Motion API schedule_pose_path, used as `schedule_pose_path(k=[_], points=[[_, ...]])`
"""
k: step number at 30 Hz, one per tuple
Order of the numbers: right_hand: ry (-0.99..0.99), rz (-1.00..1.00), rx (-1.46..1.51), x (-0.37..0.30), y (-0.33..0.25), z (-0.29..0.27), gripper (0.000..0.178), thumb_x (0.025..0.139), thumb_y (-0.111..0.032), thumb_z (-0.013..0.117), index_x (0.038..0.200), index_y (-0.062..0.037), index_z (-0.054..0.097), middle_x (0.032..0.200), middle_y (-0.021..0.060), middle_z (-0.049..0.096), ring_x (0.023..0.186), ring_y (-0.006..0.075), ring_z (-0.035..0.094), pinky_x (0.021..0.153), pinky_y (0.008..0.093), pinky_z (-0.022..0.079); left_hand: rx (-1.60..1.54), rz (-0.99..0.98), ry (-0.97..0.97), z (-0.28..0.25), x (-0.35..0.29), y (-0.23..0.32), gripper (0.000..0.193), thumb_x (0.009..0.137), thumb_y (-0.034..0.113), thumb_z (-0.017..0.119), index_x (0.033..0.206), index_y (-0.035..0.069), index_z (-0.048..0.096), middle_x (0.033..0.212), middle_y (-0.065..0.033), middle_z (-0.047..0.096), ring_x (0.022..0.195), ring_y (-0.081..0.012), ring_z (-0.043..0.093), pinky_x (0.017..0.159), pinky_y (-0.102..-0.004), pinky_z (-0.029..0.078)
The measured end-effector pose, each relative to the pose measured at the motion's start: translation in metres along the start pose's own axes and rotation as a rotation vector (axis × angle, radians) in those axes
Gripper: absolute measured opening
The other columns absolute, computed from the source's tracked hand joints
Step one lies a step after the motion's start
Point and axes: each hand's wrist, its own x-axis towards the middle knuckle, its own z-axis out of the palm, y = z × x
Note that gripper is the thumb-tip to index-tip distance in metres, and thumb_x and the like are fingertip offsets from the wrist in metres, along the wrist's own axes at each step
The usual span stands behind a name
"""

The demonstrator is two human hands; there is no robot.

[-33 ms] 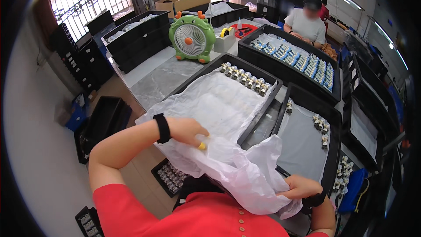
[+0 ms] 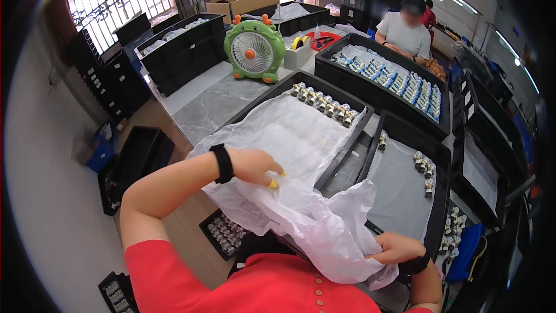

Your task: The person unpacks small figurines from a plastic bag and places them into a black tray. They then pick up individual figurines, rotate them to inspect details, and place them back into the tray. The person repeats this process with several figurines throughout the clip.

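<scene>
A crumpled white liner sheet [image 2: 321,214] spreads over the near part of a black tray [image 2: 243,115] and hangs over its near edge toward my body. My left hand [image 2: 252,166], with yellow covers on fingertips, reaches onto the sheet, its fingertips apart and touching the surface. At the lower right my right hand [image 2: 398,248] is closed on a gathered corner of the liner sheet. A row of small clear-topped pieces [image 2: 324,103] stands along the tray's far end. In the black tray on the right [image 2: 445,165], a few similar pieces [image 2: 424,168] stand on a grey-white liner.
A green fan [image 2: 253,51] stands on the table behind the tray, with a tape dispenser [image 2: 297,55] beside it. A deep black tray [image 2: 370,75] holds rows of blue-and-silver pieces. Across the table sits a person [image 2: 404,32]. A tray of pieces [image 2: 226,233] lies low, below my left arm.
My left hand has shifted slightly to the right and up over the sheet, and its fingertips show farther apart. The right hand stays in place on the gathered corner.
</scene>
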Motion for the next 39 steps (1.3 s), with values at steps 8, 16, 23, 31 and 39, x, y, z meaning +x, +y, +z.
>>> schedule_pose_path(k=[8, 16, 23, 31, 39], points=[[-0.068, -0.022, -0.070, -0.002, 0.004, -0.002, 0.038, 0.082, -0.028, 0.064, 0.111, -0.0033, 0.061, 0.096, 0.0087, 0.067, 0.086, 0.0170, 0.061, 0.079, 0.0282, 0.046, 0.174, -0.130, 0.177, 0.002, 0.107, -0.011, 0.067, 0.081, 0.046, 0.058, 0.138, 0.022, 0.033, 0.144, -0.0191, 0.022, 0.127, -0.0410, 0.030, 0.095, -0.0498, 0.039], [-0.061, -0.130, -0.112, -0.001, 0.005, 0.000, 0.035, 0.082, -0.028, 0.064, 0.108, -0.0029, 0.061, 0.092, 0.0116, 0.067, 0.081, 0.0205, 0.063, 0.076, 0.0296, 0.047, 0.194, -0.214, 0.075, 0.022, 0.124, -0.021, 0.087, 0.071, 0.054, 0.063, 0.143, 0.027, 0.021, 0.150, -0.0180, 0.007, 0.133, -0.0453, 0.015, 0.098, -0.0544, 0.034], [-0.065, -0.132, -0.122, -0.002, 0.002, -0.002, 0.035, 0.083, -0.026, 0.064, 0.108, -0.0017, 0.060, 0.092, 0.0126, 0.067, 0.081, 0.0226, 0.064, 0.075, 0.0298, 0.047, 0.157, -0.130, 0.127, 0.008, 0.142, -0.024, 0.071, 0.081, 0.050, 0.057, 0.140, 0.021, 0.029, 0.142, -0.0199, 0.023, 0.123, -0.0438, 0.032, 0.094, -0.0526, 0.038], [-0.060, -0.135, -0.136, -0.003, 0.005, -0.003, 0.035, 0.082, -0.026, 0.065, 0.107, -0.0016, 0.060, 0.091, 0.0131, 0.067, 0.081, 0.0229, 0.064, 0.075, 0.0299, 0.048, 0.169, -0.090, 0.341, 0.023, 0.167, -0.008, 0.060, 0.086, 0.048, 0.049, 0.137, 0.021, 0.033, 0.140, -0.0203, 0.027, 0.123, -0.0424, 0.032, 0.094, -0.0540, 0.036], [-0.051, -0.130, -0.127, -0.001, 0.007, -0.003, 0.036, 0.082, -0.027, 0.065, 0.107, -0.0019, 0.060, 0.092, 0.0128, 0.067, 0.081, 0.0231, 0.064, 0.075, 0.0302, 0.048, 0.188, -0.097, 0.366, 0.039, 0.169, -0.016, 0.057, 0.088, 0.048, 0.042, 0.137, 0.020, 0.033, 0.146, -0.0194, 0.019, 0.131, -0.0441, 0.022, 0.099, -0.0571, 0.027]])
